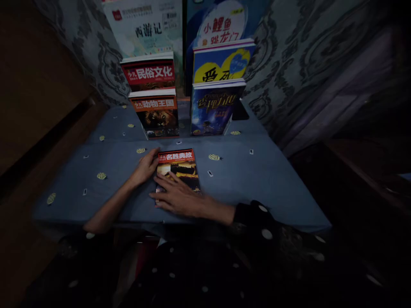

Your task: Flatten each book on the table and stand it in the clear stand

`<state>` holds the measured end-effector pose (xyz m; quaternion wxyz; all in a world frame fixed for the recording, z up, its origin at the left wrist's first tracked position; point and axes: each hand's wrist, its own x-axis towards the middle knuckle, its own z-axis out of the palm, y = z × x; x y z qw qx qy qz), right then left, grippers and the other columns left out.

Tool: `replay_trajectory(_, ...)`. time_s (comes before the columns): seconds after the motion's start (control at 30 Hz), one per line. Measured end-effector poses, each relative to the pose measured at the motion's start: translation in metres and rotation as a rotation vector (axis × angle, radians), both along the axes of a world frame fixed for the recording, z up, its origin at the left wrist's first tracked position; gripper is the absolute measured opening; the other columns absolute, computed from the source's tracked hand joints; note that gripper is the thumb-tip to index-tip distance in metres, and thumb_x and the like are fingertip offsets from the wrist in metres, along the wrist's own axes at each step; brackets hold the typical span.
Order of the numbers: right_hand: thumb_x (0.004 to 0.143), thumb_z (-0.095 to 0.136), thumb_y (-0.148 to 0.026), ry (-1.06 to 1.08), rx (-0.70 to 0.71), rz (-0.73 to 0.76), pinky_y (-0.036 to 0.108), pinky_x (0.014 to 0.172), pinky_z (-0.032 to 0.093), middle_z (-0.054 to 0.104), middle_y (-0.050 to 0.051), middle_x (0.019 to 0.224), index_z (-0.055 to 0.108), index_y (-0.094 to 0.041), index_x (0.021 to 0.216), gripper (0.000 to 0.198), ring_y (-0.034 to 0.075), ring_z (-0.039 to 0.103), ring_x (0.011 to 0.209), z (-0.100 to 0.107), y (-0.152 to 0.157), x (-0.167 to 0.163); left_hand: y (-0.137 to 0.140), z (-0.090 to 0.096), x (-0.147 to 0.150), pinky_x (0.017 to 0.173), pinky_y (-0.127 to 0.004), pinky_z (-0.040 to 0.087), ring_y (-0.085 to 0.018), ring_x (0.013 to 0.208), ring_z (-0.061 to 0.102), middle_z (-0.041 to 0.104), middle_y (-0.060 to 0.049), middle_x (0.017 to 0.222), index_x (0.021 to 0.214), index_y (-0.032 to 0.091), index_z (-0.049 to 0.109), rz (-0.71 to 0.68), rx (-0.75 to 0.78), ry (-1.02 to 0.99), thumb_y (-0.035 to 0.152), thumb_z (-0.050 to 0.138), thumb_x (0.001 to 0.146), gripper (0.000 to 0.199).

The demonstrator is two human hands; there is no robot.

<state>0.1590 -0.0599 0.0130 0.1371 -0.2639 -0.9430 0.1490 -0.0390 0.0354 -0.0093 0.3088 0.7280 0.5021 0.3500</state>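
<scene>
A paperback book (180,157) with a red title band and a dark golden picture on its cover lies flat on the cloth in front of me. Across its lower cover rests my right hand (178,197), open, with its fingers stretched out to the left. My left hand (147,166) is at the book's upper left edge and touches it, fingers extended along that side. The lower part of the cover is hidden under my right hand.
Behind the book, upright books stand in two stepped stacks: a lion-cover book (157,119) in front on the left, a blue-purple book (215,109) on the right. A blue patterned cloth (237,184) covers the table. Patterned fabric (308,51) hangs behind.
</scene>
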Motion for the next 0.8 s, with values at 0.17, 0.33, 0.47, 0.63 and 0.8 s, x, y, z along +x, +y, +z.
replay_trajectory(0.17, 0.099, 0.055, -0.042, 0.06, -0.002, -0.333, 0.064, 0.12, 0.025, 0.029, 0.017, 0.165, 0.052, -0.021, 0.145, 0.051, 0.035, 0.024, 0.153, -0.018, -0.016, 0.034, -0.009, 0.002, 0.003, 0.111, -0.048, 0.046, -0.028, 0.125, 0.061, 0.063, -0.015, 0.135, 0.124, 0.015, 0.059, 0.105, -0.174, -0.272, 0.024, 0.064, 0.081, 0.044)
replay_trajectory(0.33, 0.097, 0.054, -0.045, 0.12, 0.047, -0.687, 0.064, 0.117, 0.032, 0.029, 0.025, 0.163, 0.048, -0.01, 0.148, 0.061, 0.041, 0.026, 0.151, -0.053, -0.006, 0.054, -0.019, 0.02, 0.009, 0.085, -0.037, 0.061, -0.025, 0.112, 0.066, 0.066, -0.012, 0.119, 0.113, 0.017, 0.06, 0.261, -0.525, -0.583, 0.019, 0.076, 0.073, 0.044)
replay_trajectory(0.47, 0.098, 0.051, -0.042, 0.232, 0.102, -0.67, 0.063, 0.116, 0.036, 0.03, 0.018, 0.164, 0.048, -0.019, 0.148, 0.056, 0.039, 0.028, 0.151, -0.069, -0.004, 0.059, -0.036, 0.029, 0.012, 0.061, -0.028, 0.061, -0.025, 0.097, 0.069, 0.07, -0.012, 0.103, 0.102, 0.014, 0.063, 0.232, -0.624, -0.599, 0.025, 0.086, 0.065, 0.045)
replay_trajectory(0.63, 0.097, 0.049, -0.038, 0.448, -0.01, -0.653, 0.056, 0.116, 0.04, 0.031, 0.012, 0.165, 0.04, -0.025, 0.153, 0.058, 0.032, 0.034, 0.15, -0.078, 0.0, 0.069, -0.055, 0.024, 0.019, 0.038, -0.015, 0.039, -0.016, 0.067, 0.066, 0.071, -0.006, 0.084, 0.103, 0.013, 0.065, 0.132, -0.741, -0.591, 0.036, 0.09, 0.057, 0.057)
replay_trajectory(0.8, 0.082, 0.066, -0.05, 0.802, -0.303, -0.738, 0.056, 0.111, 0.045, 0.057, 0.015, 0.145, 0.056, -0.021, 0.139, 0.065, 0.035, 0.053, 0.136, -0.053, 0.02, 0.075, -0.063, 0.042, 0.035, 0.039, -0.016, 0.041, -0.011, 0.055, 0.06, 0.071, -0.006, 0.082, 0.106, 0.012, 0.068, -0.174, -0.722, -0.603, 0.052, 0.089, 0.059, 0.065)
